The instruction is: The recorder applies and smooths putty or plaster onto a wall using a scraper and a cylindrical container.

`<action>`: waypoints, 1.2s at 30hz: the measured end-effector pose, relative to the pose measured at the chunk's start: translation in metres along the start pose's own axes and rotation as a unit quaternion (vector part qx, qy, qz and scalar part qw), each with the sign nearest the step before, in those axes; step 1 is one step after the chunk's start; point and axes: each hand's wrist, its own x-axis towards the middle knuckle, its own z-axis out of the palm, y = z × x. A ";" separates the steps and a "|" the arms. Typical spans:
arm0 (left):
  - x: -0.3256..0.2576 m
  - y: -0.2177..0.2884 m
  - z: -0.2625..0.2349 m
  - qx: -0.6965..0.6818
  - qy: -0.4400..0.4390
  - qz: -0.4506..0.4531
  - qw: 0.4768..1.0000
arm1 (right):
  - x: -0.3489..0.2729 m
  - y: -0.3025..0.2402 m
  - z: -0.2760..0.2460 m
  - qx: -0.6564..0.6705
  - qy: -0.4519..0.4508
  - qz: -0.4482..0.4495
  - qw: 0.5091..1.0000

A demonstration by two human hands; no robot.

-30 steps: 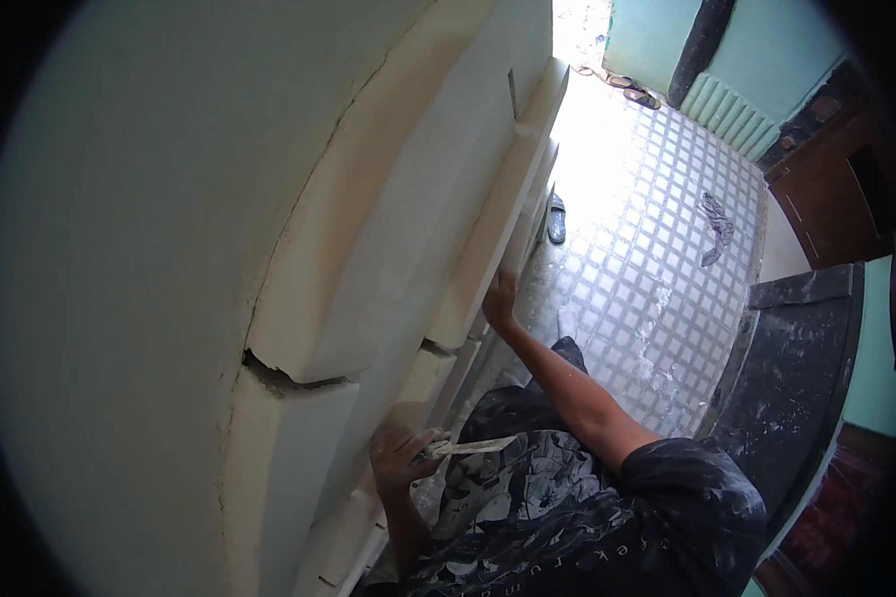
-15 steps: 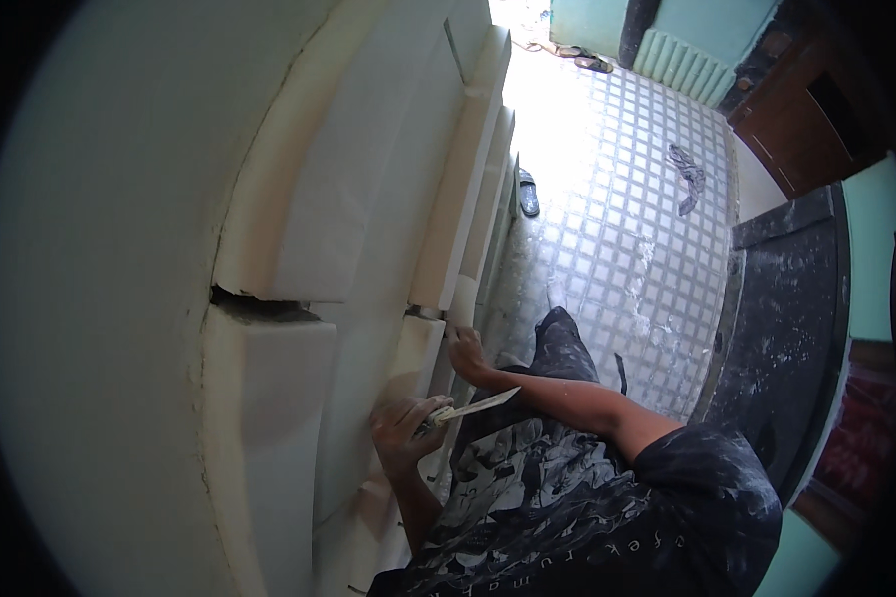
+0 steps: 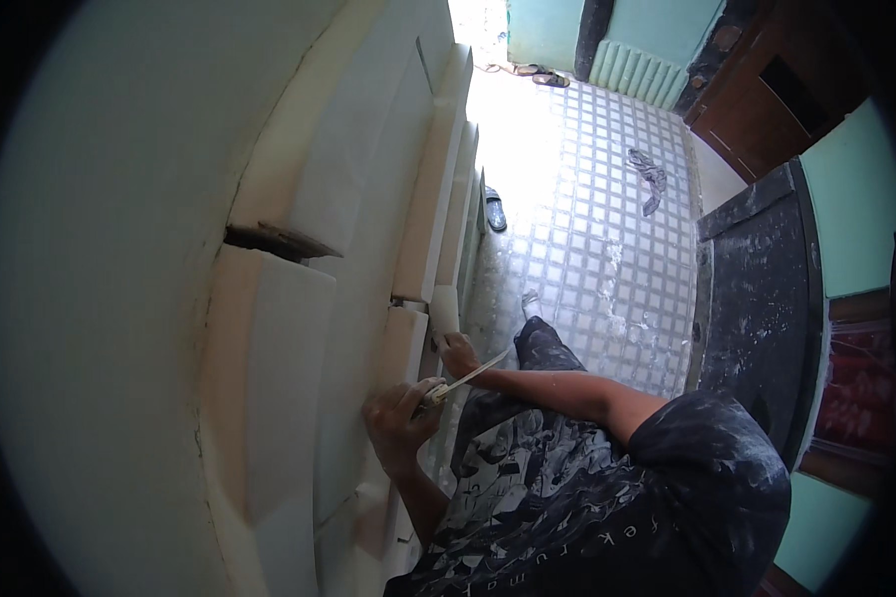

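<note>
My left hand (image 3: 403, 420) is closed round the handle of a putty knife (image 3: 476, 373), whose thin blade points up and to the right, nearly edge-on to me. The hand is beside a pale moulded panel (image 3: 402, 348). Farther off, my right hand (image 3: 456, 353) is at the outer side of that panel, just below a short white rounded piece (image 3: 445, 306). Its fingers are curled and partly hidden, so what they grip is unclear. Dusty smears cover both hands.
Stepped pale panels (image 3: 433, 199) run along the left wall, with a dark gap (image 3: 259, 242) between two. On the tiled floor (image 3: 587, 229) lie a dark slipper (image 3: 495, 211) and a crumpled cloth (image 3: 649, 181). A dusty black bench-like surface (image 3: 762, 289) stands at right.
My view has shifted, so the floor and far items sit farther left. The putty knife's blade has turned more edge-on and tilts more steeply. Both hands stay near the panel.
</note>
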 end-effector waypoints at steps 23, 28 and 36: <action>-0.003 -0.001 -0.002 0.001 -0.012 -0.017 1.000 | 0.037 0.018 0.013 -0.066 0.111 -0.147 0.981; -0.001 0.003 -0.002 0.004 -0.005 -0.027 1.000 | 0.044 0.010 0.016 0.008 0.135 -0.134 0.982; 0.002 0.003 -0.003 0.019 -0.012 -0.015 1.000 | 0.089 -0.001 0.026 0.076 0.230 0.103 0.965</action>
